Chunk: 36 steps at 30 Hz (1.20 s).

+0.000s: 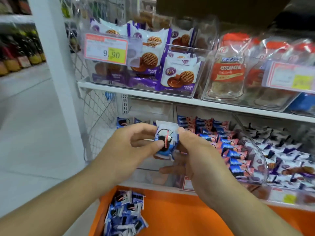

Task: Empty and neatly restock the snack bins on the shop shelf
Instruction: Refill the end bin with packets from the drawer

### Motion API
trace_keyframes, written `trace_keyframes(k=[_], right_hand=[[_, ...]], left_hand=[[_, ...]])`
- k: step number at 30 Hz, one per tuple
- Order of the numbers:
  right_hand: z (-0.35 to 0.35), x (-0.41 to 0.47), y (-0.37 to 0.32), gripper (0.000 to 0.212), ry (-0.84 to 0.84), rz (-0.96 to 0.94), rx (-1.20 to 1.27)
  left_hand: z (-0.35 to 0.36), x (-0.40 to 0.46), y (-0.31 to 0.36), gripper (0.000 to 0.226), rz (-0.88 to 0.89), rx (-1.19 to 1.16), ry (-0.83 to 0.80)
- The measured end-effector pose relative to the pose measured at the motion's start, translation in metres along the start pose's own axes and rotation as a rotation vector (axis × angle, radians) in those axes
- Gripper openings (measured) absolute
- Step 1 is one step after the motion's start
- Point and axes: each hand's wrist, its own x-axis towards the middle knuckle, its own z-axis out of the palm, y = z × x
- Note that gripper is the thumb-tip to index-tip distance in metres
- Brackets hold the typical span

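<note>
Both hands hold a small stack of blue-and-white cookie packets [166,141] in front of the lower shelf. My left hand [133,147] pinches the stack from the left with the thumb on its front. My right hand [192,150] grips it from the right. Behind them stands a clear bin [150,109] on the lower shelf, with a few of the same packets [123,122] at its back. A pile of these packets [125,213] lies on the orange ledge [179,215] below.
A neighbouring clear bin holds rows of blue-and-pink packets [226,145]; further right are purple-and-white packets [286,160]. The upper shelf [136,92] carries bins of purple biscuit packets [148,62] and red candy bags [228,70]. A white post [56,65] and wire mesh stand left.
</note>
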Motion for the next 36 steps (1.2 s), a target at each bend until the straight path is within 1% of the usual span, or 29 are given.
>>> trace_keyframes(k=[3, 5, 6, 8, 10, 11, 14, 16, 17, 21, 23, 28, 31, 33, 36], right_hand=[[-0.001, 0.000, -0.003, 0.027, -0.004, -0.076, -0.053], [-0.003, -0.001, -0.002, 0.014, -0.063, -0.153, -0.139], [-0.004, -0.002, 0.000, 0.008, -0.074, -0.194, -0.216], [-0.008, 0.001, 0.007, 0.007, -0.028, -0.278, -0.404], [-0.013, 0.007, 0.010, 0.008, 0.020, -0.358, -0.626], [-0.017, 0.010, 0.011, 0.013, 0.028, -0.397, -0.740], [-0.032, 0.020, 0.013, 0.050, 0.058, -0.544, -1.173], [-0.043, 0.030, 0.017, 0.061, 0.031, -0.645, -1.366], [-0.048, 0.034, 0.019, 0.064, 0.014, -0.649, -1.422], [-0.063, 0.040, 0.027, 0.071, -0.052, -0.642, -1.514], [-0.067, 0.042, 0.028, 0.072, -0.066, -0.654, -1.509], [-0.073, 0.048, 0.034, 0.073, -0.084, -0.663, -1.498], [-0.076, 0.051, 0.037, 0.073, -0.086, -0.656, -1.482], [-0.077, 0.052, 0.038, 0.073, -0.091, -0.653, -1.472], [-0.078, 0.054, 0.041, 0.073, -0.072, -0.691, -1.446]], left_hand=[[-0.010, -0.001, 0.004, 0.029, -0.038, 0.016, 0.004], [-0.014, 0.001, 0.007, 0.032, -0.046, 0.036, 0.016], [-0.015, 0.002, 0.008, 0.035, -0.043, 0.048, 0.009], [-0.016, 0.004, 0.010, 0.038, -0.017, 0.091, -0.005], [-0.018, 0.010, 0.007, 0.037, 0.006, 0.167, 0.022], [-0.020, 0.016, 0.003, 0.035, 0.012, 0.213, 0.051], [-0.023, 0.046, -0.015, 0.032, 0.017, 0.397, 0.098], [-0.021, 0.072, -0.033, 0.031, 0.024, 0.517, 0.072], [-0.018, 0.086, -0.044, 0.030, 0.033, 0.570, 0.057], [0.002, 0.137, -0.086, 0.026, 0.109, 0.712, 0.028], [0.010, 0.160, -0.104, 0.024, 0.172, 0.812, 0.027], [0.020, 0.200, -0.140, 0.030, 0.229, 0.978, 0.013], [0.022, 0.206, -0.151, 0.027, 0.345, 0.987, 0.047], [0.022, 0.206, -0.152, 0.027, 0.388, 0.982, 0.057], [0.018, 0.204, -0.151, 0.037, 0.358, 1.017, 0.035]])
